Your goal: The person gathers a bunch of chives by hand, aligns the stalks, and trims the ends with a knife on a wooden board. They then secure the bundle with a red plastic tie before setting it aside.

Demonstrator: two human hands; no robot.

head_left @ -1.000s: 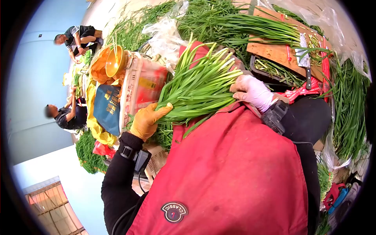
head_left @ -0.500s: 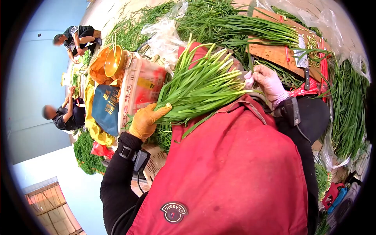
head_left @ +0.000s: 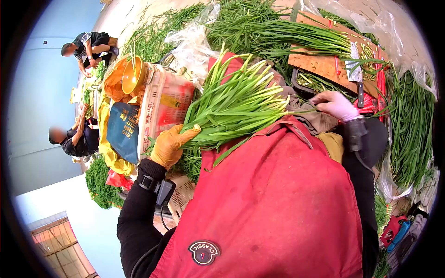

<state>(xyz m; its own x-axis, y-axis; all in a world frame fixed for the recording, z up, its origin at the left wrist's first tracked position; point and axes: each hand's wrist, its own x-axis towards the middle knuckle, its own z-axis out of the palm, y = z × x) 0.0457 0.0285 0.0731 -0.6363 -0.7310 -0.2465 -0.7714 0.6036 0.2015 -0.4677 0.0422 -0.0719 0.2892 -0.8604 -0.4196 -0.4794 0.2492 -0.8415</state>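
My left hand (head_left: 169,146), in an orange glove, is closed around the leafy end of a bunch of garlic chives (head_left: 236,106). The bunch lies across my red apron (head_left: 278,185), its pale stem ends pointing right. My right hand (head_left: 334,105), in a thin whitish glove, is just right of those ends with fingers pinched together. A thin green chive strand (head_left: 302,111) runs from the bunch towards its fingertips. Beyond the right hand, a knife (head_left: 356,69) with a black handle rests on a wooden board (head_left: 308,60) beside another bunch of chives (head_left: 306,34).
A plastic crate (head_left: 169,99) and a yellow bowl (head_left: 133,76) stand to the left. Loose chives (head_left: 241,23) cover the floor ahead, with a larger heap (head_left: 412,134) at right. Clear plastic (head_left: 192,46) lies among them. Two people (head_left: 90,48) work at far left.
My right hand has moved right, away from the stem ends, and a thin strand now stretches between. My left hand and the bunch have hardly moved.
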